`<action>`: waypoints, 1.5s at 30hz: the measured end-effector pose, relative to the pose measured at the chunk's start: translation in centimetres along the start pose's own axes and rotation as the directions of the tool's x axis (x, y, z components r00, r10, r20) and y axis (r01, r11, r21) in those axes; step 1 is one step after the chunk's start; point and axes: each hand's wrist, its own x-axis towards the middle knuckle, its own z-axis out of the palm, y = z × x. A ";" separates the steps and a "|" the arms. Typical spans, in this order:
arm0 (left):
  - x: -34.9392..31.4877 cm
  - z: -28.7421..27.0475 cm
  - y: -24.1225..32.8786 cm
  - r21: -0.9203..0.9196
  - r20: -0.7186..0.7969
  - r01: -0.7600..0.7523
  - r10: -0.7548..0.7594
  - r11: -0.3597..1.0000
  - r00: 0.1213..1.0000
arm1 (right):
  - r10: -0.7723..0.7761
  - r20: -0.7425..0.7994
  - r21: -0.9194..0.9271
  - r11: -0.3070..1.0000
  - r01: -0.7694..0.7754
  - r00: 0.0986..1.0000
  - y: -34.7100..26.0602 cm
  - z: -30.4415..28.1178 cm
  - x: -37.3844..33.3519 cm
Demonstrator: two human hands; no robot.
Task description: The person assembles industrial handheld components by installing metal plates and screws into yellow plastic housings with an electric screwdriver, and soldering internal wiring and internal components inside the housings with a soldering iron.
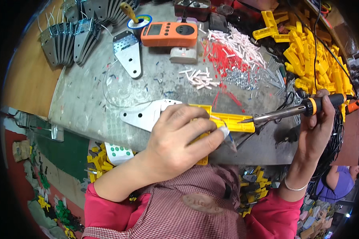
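My right hand (318,121) grips a soldering iron (283,114) by its black and orange handle. The iron's tip points left and lies over a yellow plastic handle piece (241,122) near the table's front edge. My left hand (179,139) is closed over that yellow piece. Thin wires (230,139) stick out by its fingertips, one finger of which has a white covering. From under the left hand a flat grey metal plate (141,115) with holes extends leftward. My left palm hides where plate and yellow piece meet.
An orange meter (169,34), solder spool (141,22) and metal plate (127,55) lie farther back. Red and white sleeves (231,51) and small metal parts (241,79) are heaped right of them. Yellow pieces (307,55) pile up at far right, beside black cables. Another person (337,183) sits right.
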 end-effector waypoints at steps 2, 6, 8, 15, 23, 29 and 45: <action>0.0 0.6 -0.4 -0.026 0.003 -0.016 0.016 1.000 1.000 | -0.044 -0.002 -0.028 0.999 0.044 0.999 0.2 0.7 1.1; 0.2 1.2 0.0 -0.080 0.027 0.026 -0.024 0.996 0.999 | -0.148 0.002 -0.131 0.980 0.147 0.989 1.4 5.0 4.8; -0.1 1.4 -0.2 -0.003 0.091 -0.019 0.019 1.000 0.996 | -0.214 0.064 -0.305 0.926 0.223 0.975 2.9 8.1 6.9; 1.4 1.1 -0.2 0.017 0.172 -0.023 0.019 1.000 0.985 | -0.443 0.302 -0.281 0.805 0.523 0.844 10.3 12.2 16.2; 0.5 0.8 -0.1 -0.026 0.204 0.028 -0.022 0.999 0.979 | -0.392 0.198 -0.226 0.874 0.431 0.898 7.6 10.3 13.8; 0.1 0.4 0.3 -0.068 0.168 0.147 -0.133 0.987 0.977 | -0.412 0.438 -0.391 0.713 0.582 0.799 12.7 9.7 17.3; 0.0 -0.7 -1.1 -0.082 0.127 0.163 -0.152 0.983 0.980 | 0.336 0.705 -0.513 0.850 0.121 0.625 4.2 3.9 -6.1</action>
